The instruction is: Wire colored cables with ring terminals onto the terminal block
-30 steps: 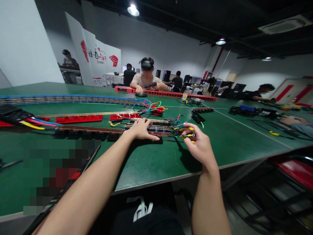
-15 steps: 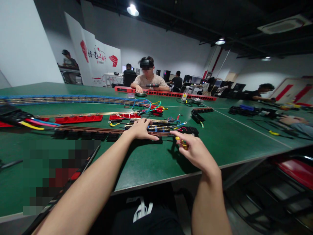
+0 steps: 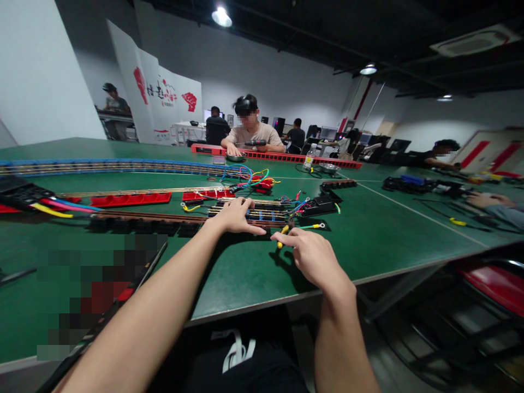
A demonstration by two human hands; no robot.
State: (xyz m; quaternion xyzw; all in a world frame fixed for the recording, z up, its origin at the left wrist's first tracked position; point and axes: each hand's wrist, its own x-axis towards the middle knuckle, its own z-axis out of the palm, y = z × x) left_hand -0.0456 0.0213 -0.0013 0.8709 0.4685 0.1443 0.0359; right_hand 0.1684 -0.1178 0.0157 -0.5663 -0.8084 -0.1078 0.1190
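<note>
My left hand lies with spread fingers across a short bundle of dark conductor rails, its thumb stretched out along the near side. Close to the bundle's right end, my right hand is closed around yellow-handled pliers. The pliers' dark head is partly visible near the rail ends; the fingers hide much of the handles. A green wire with a yellow sleeve and a ring terminal sticks out to the right, just beyond the pliers. Blue and red wires rise from the rail ends behind.
Black plastic housings lie right of the rails. Red rail supports and a long blue-backed rail stretch leftward over the green table. Across the table, a person sits behind a red rail. A bottle stands nearby.
My right hand has shifted left with the pliers, closer to my left thumb. The green wire with the ring terminal shows more fully now. My left hand has stayed in place.
</note>
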